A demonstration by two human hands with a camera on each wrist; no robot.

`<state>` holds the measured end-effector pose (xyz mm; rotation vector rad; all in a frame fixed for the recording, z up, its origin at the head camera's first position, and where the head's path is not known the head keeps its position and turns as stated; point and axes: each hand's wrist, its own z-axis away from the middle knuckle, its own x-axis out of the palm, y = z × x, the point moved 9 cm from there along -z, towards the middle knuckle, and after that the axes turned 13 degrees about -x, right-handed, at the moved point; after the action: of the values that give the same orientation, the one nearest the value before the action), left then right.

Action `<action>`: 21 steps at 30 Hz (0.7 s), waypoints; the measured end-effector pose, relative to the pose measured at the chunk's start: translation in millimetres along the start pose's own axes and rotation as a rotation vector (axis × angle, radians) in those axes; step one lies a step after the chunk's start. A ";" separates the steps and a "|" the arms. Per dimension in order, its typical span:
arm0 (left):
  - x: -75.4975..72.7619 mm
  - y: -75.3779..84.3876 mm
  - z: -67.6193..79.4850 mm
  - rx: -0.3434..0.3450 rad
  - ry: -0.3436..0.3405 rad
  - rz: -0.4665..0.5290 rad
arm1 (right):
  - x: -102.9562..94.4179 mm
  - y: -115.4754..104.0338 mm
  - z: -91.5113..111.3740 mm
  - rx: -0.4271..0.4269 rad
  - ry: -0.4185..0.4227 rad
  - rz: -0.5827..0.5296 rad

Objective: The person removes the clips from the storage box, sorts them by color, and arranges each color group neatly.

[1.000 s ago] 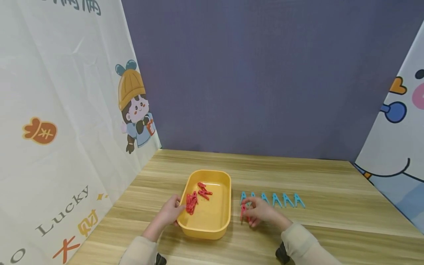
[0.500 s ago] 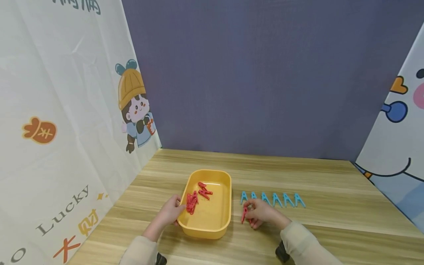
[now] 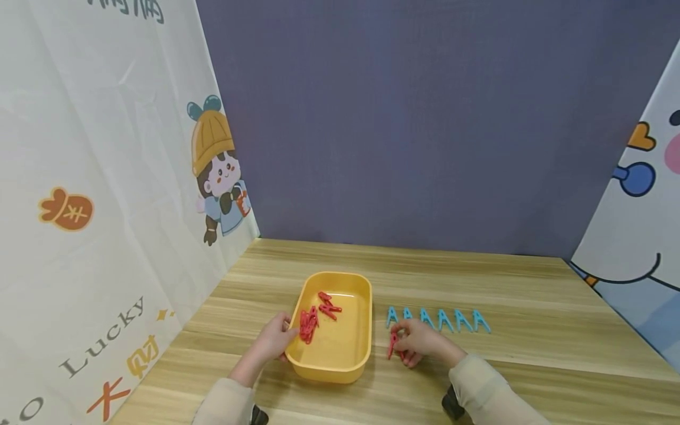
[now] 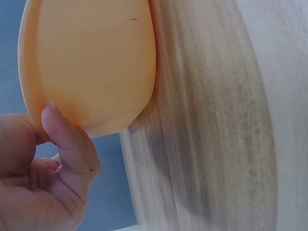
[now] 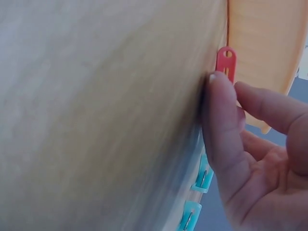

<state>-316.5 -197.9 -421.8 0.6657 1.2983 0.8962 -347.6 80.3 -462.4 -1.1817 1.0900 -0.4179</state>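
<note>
My left hand (image 3: pixel 274 337) grips the left rim of a yellow plastic bin (image 3: pixel 340 348), thumb and fingers on either side of its wall in the left wrist view. Several red clothespins (image 3: pixel 308 324) lie inside, most of them heaped at the left. To the right of the bin, my right hand (image 3: pixel 422 342) pinches one red clothespin (image 5: pixel 226 62) low over the table, its legs pointing toward me. It is just below the left end of a row of blue clothespins (image 3: pixel 445 320). Fingers cover part of the red clothespin and of the row.
The wooden table (image 3: pixel 520 301) runs back to a dark blue-grey panel (image 3: pixel 414 130). White printed sheets stand at the left (image 3: pixel 138 177) and right sides.
My right hand has shifted slightly toward me and to the right with the red clothespin, which has tilted a little. The left hand and the bin stay in place.
</note>
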 end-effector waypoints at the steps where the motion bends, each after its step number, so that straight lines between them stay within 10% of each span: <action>1: 0.2 -0.1 0.1 0.000 0.000 -0.001 | -0.2 -0.5 0.5 -0.001 -0.002 0.004; 21: 1.0 -2.8 -1.3 -0.010 -0.011 0.007 | -33.4 -53.8 -18.2 -0.149 0.049 0.033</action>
<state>-317.3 -198.6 -425.0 0.6666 1.2819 0.9032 -364.5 75.6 -398.9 -1.2882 1.1981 -0.3468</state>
